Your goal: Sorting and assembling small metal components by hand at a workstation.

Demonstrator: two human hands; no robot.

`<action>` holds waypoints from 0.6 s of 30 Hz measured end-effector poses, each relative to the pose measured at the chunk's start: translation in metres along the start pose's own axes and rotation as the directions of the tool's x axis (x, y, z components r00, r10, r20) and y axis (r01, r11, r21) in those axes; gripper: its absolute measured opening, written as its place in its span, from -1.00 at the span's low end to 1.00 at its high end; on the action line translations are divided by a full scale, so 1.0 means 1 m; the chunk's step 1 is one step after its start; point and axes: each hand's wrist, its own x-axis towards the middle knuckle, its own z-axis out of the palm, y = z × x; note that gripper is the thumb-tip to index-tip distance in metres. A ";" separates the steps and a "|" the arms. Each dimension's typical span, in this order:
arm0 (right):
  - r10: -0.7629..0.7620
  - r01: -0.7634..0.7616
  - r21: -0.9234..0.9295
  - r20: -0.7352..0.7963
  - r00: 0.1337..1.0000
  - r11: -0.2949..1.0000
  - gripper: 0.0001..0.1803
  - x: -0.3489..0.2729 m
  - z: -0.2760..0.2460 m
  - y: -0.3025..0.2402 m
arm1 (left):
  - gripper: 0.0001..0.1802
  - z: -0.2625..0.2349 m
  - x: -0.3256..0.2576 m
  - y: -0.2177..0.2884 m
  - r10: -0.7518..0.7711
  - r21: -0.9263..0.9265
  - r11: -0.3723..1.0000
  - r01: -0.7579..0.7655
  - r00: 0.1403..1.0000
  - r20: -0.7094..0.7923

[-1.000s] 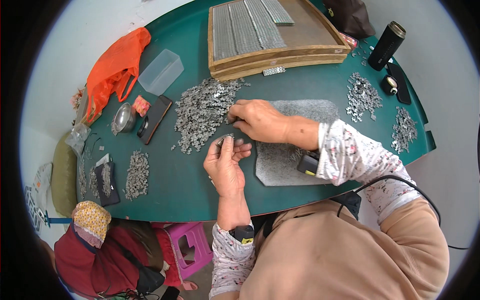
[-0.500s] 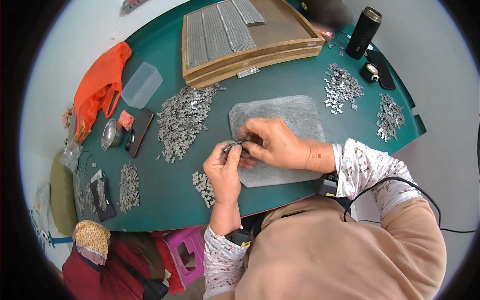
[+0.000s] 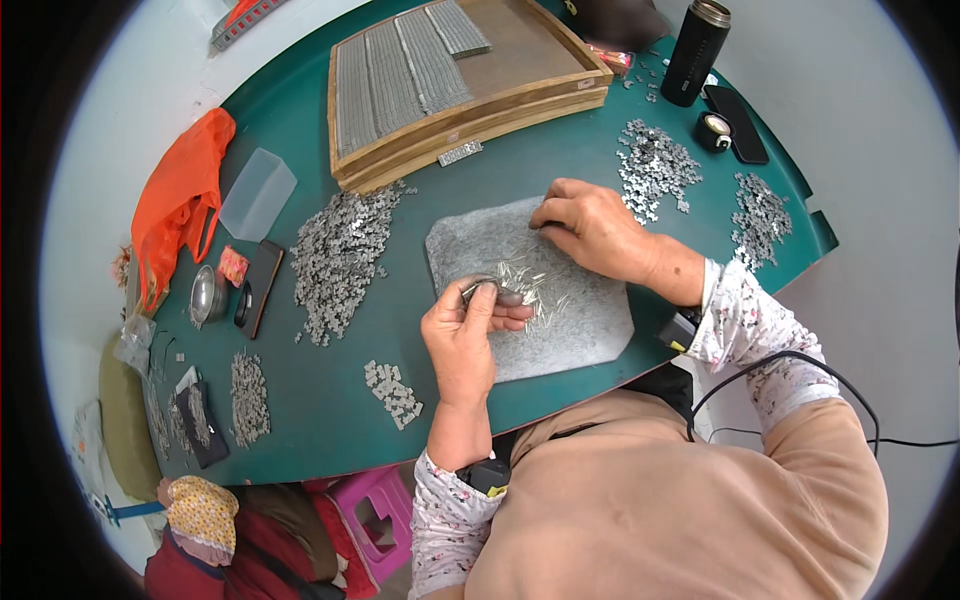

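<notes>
My left hand (image 3: 465, 335) pinches a small silvery metal piece (image 3: 478, 290) over the near left part of a grey felt pad (image 3: 590, 320). My right hand (image 3: 590, 225) rests palm down on the pad's far edge, fingertips pressed on the felt; I cannot tell whether anything is under them. Thin shiny wires (image 3: 535, 280) lie scattered on the pad between both hands. A big heap of small grey metal parts (image 3: 340, 255) lies left of the pad.
A wooden tray (image 3: 540, 85) with rows of parts stands at the back. Smaller part heaps (image 3: 650, 170) (image 3: 760, 210) lie right, others (image 3: 395, 392) (image 3: 248, 395) near left. A black flask (image 3: 695, 50), a phone (image 3: 737, 110), an orange bag (image 3: 180, 205) and a clear box (image 3: 257, 193) sit around.
My right hand left my left hand and went to the pad's far edge. My left hand stayed over the pad with the metal piece.
</notes>
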 end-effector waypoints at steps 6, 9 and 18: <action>-0.130 0.142 -0.073 0.145 0.981 0.987 -0.88 0.012 0.019 -0.003 | -0.87 -0.010 0.006 -0.006 -0.007 0.015 1.000 0.008 0.999 -0.040; -0.209 0.230 -0.110 0.179 0.962 0.967 -0.89 0.020 0.026 -0.004 | -0.87 -0.010 0.006 -0.006 -0.027 -0.004 1.000 0.027 0.999 -0.045; -0.344 0.409 -0.274 0.254 0.904 0.871 -0.86 0.020 0.032 -0.005 | -0.89 -0.009 0.006 -0.007 -0.011 0.014 1.000 0.012 1.000 -0.018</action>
